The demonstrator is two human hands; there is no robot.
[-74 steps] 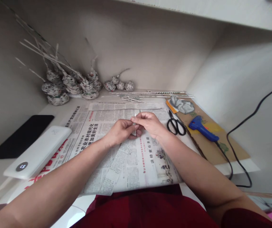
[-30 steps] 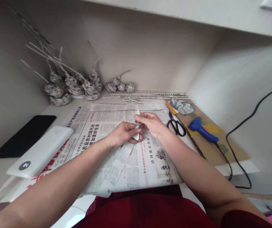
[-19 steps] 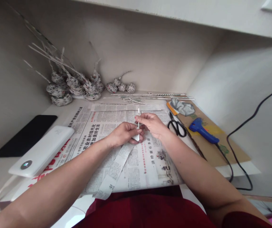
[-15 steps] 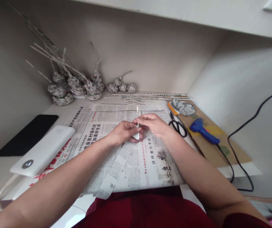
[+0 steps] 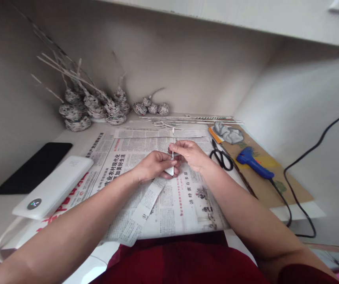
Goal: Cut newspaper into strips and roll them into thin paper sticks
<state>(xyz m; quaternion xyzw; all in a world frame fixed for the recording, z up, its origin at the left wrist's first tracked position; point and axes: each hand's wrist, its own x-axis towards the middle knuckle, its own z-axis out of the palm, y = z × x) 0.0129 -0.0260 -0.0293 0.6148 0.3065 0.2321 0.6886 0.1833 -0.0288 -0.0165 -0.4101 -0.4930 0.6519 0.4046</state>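
Over the middle of the newspaper-covered table, my left hand [image 5: 154,165] is closed on a newspaper strip [image 5: 147,205], whose free tail slants down toward the table's front edge. The strip's upper end narrows around a thin rolled paper stick [image 5: 173,138] that stands nearly upright between the hands, its pale tip pointing away from me. My right hand [image 5: 191,154] pinches this stick between thumb and fingers, just beyond the left fingertips. Part of the stick's lower end is hidden by the fingers.
Black-handled scissors [image 5: 222,157] and a blue glue gun [image 5: 253,163] lie at the right, with a grey crumpled cloth [image 5: 231,134] behind. Paper sticks [image 5: 187,120] lie at the back. Woven paper gourds [image 5: 76,118] stand back left, beyond a white power bank [image 5: 53,187] and black phone-like slab [image 5: 36,167].
The stick's tip reaches slightly farther away from me and to the right. The strip's tail has shifted and turned a little; its printed marks sit elsewhere. Both hands stay close together.
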